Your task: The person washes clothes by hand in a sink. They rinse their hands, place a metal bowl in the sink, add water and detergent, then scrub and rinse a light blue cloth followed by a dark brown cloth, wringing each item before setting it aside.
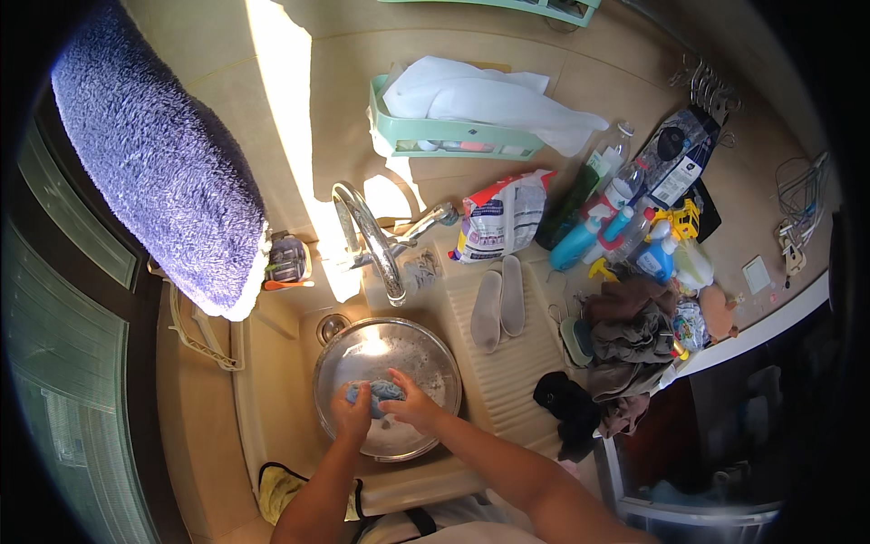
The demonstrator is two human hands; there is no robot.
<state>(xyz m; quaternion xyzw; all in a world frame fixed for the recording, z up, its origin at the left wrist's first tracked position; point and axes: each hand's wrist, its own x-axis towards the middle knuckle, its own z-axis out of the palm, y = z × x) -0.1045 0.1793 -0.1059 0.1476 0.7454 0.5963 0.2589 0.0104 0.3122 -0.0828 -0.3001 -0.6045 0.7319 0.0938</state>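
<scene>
Over a round metal basin [445,370] in the sink, both my hands are at a bunched wet blue cloth [386,389]. My left hand [352,413] grips its left end, thumb on top. On the right end, my right hand [412,406] has its thumb and spread fingers around the cloth. Water with some suds lies in the basin below. The curved metal faucet [372,234] stands behind the basin, its spout above the rim. What the cloth is exactly cannot be made out.
Two insoles [486,313] lie on the ribbed drainboard [506,387]. Right of them are a soap box [576,342], black cloth [561,404], piled garments [632,333] and several bottles [574,238]. A purple towel [163,163] hangs at left; a printed bag [506,217] stands behind.
</scene>
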